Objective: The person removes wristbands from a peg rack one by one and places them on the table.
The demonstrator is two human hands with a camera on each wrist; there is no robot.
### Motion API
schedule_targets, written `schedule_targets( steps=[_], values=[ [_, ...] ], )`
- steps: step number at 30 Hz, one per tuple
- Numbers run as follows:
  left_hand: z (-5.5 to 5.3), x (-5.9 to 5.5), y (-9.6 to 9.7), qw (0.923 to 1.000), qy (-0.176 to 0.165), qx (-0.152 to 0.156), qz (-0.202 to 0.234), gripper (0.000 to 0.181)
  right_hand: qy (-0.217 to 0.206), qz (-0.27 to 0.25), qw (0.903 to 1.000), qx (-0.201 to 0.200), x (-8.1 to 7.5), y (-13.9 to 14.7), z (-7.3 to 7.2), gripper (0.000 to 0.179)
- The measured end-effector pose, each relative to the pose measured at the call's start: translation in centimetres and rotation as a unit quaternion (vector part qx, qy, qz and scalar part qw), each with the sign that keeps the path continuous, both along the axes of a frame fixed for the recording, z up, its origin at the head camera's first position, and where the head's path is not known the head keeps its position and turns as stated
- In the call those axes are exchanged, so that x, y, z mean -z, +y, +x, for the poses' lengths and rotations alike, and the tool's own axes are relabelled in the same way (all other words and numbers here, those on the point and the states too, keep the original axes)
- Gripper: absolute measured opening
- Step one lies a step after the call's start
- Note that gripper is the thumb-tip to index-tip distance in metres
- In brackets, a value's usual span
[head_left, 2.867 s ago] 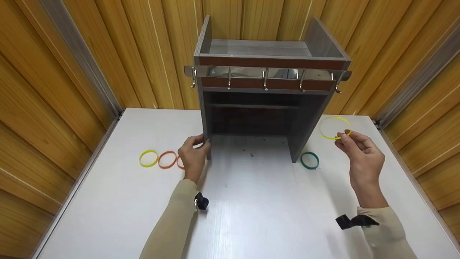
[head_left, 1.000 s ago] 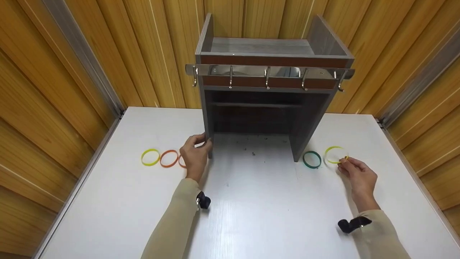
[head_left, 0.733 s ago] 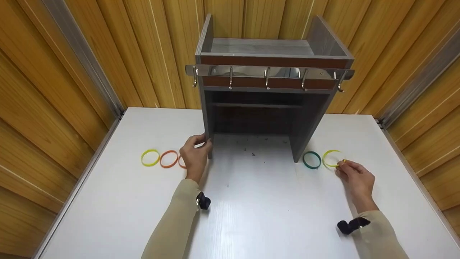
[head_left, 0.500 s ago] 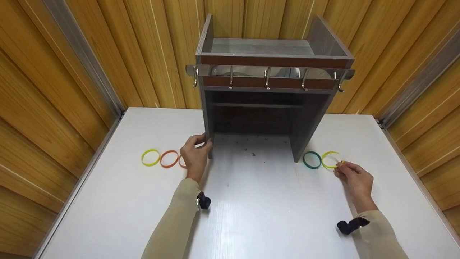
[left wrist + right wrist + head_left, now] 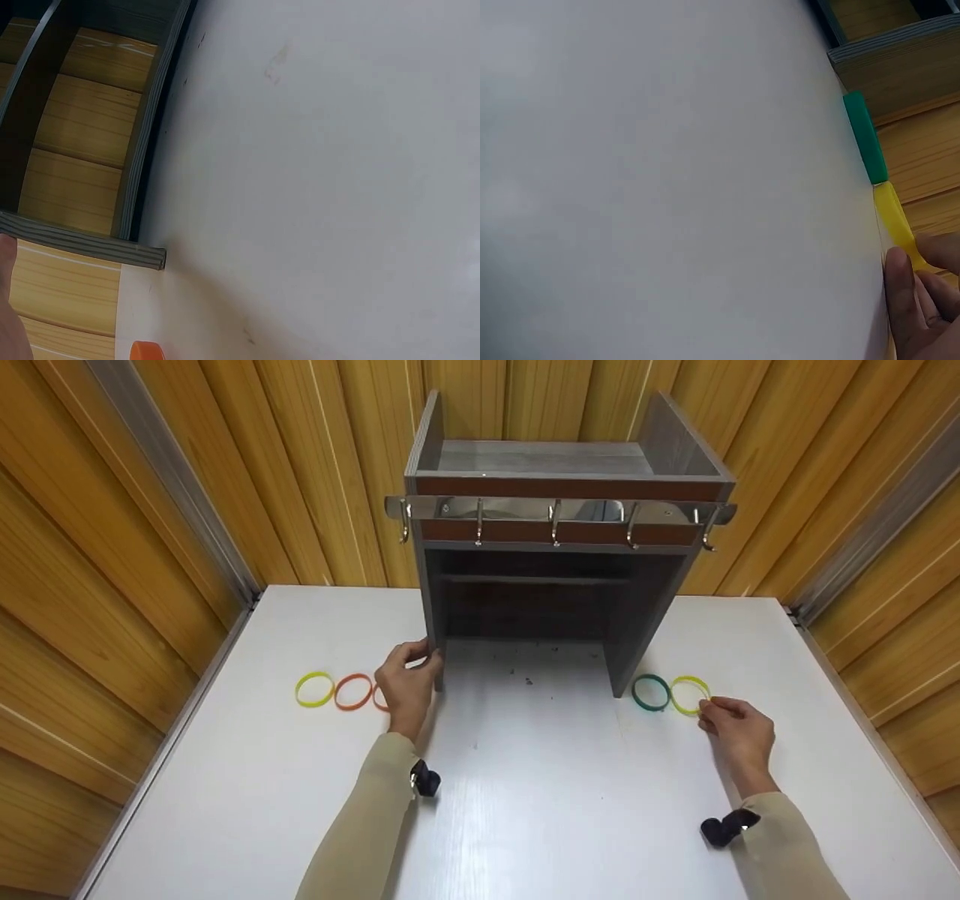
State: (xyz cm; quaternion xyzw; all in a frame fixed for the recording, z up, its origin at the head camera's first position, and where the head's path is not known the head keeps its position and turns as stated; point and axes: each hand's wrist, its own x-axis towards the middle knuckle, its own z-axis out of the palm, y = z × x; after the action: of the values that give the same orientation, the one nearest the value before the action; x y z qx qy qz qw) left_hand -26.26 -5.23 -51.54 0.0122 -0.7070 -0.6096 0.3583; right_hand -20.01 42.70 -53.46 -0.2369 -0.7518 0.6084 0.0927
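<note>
My right hand (image 5: 742,735) pinches the near right edge of a yellow wristband (image 5: 894,214) between thumb and fingers, low at the white table. A green wristband (image 5: 865,137) lies right beside it on the left, by the shelf's right leg. With thumb and fingers my left hand (image 5: 405,682) grips the front edge of the left side panel (image 5: 430,607) of a small grey shelf. Left of that hand lie another yellow wristband (image 5: 313,706) and an orange-red wristband (image 5: 352,709) in a row. A second orange-red wristband (image 5: 147,350) is partly hidden behind the left hand in the head view.
A metal rail (image 5: 517,510) with several hooks runs across the shelf's front, under its open top tray (image 5: 547,457). Small dark specks dot the white tabletop (image 5: 525,780) under the shelf. Wood-panelled walls (image 5: 360,472) enclose the table at the back and sides.
My right hand has brought the yellow wristband down and to the left, from raised above the table to flat beside the green one. The left hand has stayed on the shelf panel.
</note>
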Motion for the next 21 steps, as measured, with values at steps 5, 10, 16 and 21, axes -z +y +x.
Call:
schedule_targets(
  steps=[5, 10, 16, 21],
  values=[
    [0.01, -0.08, -0.12, 1.0000, -0.005, 0.003, 0.007, 0.017, -0.006, 0.056, 0.9984, -0.003, 0.19, -0.12, -0.07, 0.040],
    [0.04, -0.01, -0.09, 0.9999, -0.010, 0.004, 0.001, 0.017, -0.013, 0.083, 0.9965, -0.005, 0.25, -0.30, 0.19, 0.041],
    [0.03, -0.08, -0.23, 0.9999, -0.004, 0.013, -0.003, 0.017, -0.022, 0.111, 0.9935, -0.009, 0.37, -0.39, 0.41, 0.042],
    [0.17, -0.07, -0.81, 0.9993, 0.003, 0.025, -0.027, 0.016, -0.011, 0.184, 0.9823, -0.032, 0.10, -0.78, 0.52, 0.041]
  ],
)
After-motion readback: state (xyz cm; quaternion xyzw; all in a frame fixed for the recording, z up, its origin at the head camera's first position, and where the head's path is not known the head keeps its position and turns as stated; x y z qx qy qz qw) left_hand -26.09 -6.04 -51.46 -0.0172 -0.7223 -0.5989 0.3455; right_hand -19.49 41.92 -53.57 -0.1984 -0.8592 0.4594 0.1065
